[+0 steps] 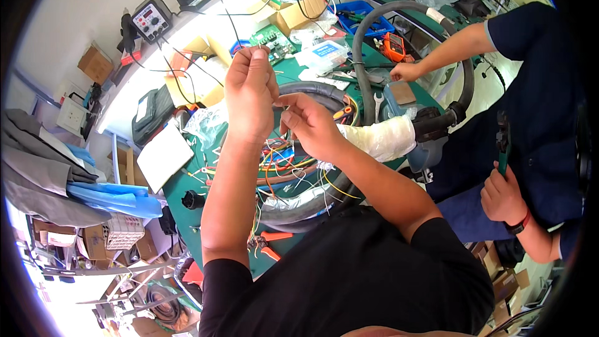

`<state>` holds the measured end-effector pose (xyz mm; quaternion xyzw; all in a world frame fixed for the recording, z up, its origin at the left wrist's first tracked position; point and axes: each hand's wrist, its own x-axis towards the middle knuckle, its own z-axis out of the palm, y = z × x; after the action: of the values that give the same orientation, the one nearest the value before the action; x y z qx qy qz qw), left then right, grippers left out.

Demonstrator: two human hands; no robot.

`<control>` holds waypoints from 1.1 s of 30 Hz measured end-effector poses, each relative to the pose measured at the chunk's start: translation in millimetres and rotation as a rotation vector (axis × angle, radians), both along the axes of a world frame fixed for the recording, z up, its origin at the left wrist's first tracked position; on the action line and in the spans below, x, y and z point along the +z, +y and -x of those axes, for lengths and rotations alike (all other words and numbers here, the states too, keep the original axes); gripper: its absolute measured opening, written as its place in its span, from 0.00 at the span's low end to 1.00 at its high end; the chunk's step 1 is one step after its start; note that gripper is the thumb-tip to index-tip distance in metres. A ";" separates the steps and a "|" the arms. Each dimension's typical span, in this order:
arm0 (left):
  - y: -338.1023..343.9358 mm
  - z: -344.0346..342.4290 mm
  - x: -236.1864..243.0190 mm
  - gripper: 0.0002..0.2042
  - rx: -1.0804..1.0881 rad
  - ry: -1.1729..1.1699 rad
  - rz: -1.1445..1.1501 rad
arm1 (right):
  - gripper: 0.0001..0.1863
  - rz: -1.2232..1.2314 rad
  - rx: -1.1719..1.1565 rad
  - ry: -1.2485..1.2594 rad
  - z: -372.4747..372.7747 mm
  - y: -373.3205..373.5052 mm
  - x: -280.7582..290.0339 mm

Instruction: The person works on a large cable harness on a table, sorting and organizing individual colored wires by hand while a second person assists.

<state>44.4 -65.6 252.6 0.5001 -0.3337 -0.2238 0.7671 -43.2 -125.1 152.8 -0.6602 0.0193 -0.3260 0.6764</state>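
Observation:
My left hand (251, 90) is raised over the bench, its fingers curled in and the thumb pressed on the index finger. A tiny pale tip shows above that pinch, too small to name. Just to its right and lower, my right hand (310, 126) pinches what looks like a thin wire between thumb and fingers. Below both hands spreads a tangle of loose coloured wires (288, 162), beside a thick black cable (293, 217) that lies coiled. A white-wrapped section (377, 139) of thick cable lies right of my right hand.
Orange-handled pliers (273, 244) lie near the bench's front edge. A co-worker at the right holds a green-handled tool (503, 143) and reaches over with the other hand (407, 72). A green circuit board (272, 42), blue tray (365, 17), open cartons (301, 15) and white pad (165, 157) surround the work.

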 end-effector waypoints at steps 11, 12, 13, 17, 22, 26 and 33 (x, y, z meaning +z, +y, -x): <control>5.4 -18.1 7.6 0.11 -0.105 -0.046 -0.081 | 0.10 0.117 -0.007 0.095 -18.0 0.3 9.7; 9.1 -22.1 6.2 0.12 -0.113 -0.088 -0.093 | 0.10 0.090 0.008 0.105 -20.1 1.1 8.9; 10.7 -24.1 4.2 0.14 -0.102 -0.145 -0.099 | 0.10 0.066 0.018 0.118 -20.9 -0.2 8.1; 25.5 -33.4 -5.1 0.22 -0.014 -0.334 -0.166 | 0.11 0.102 -0.005 0.143 -22.6 -3.8 6.4; 63.0 -56.3 -44.0 0.26 -0.091 -0.293 -0.398 | 0.11 0.078 -0.017 0.101 -23.9 -0.5 4.7; 86.9 -57.1 -57.7 0.22 -0.321 -0.634 -0.717 | 0.11 0.050 0.023 0.099 -22.3 -1.2 2.7; 87.2 -63.9 -88.7 0.13 -0.258 -0.611 -0.751 | 0.11 -0.026 -0.020 0.108 -15.0 7.2 2.7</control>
<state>108.3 21.7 163.9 0.7391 -0.4987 -0.2647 0.3675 -28.3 -117.9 155.5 -0.6678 0.0663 -0.2964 0.6796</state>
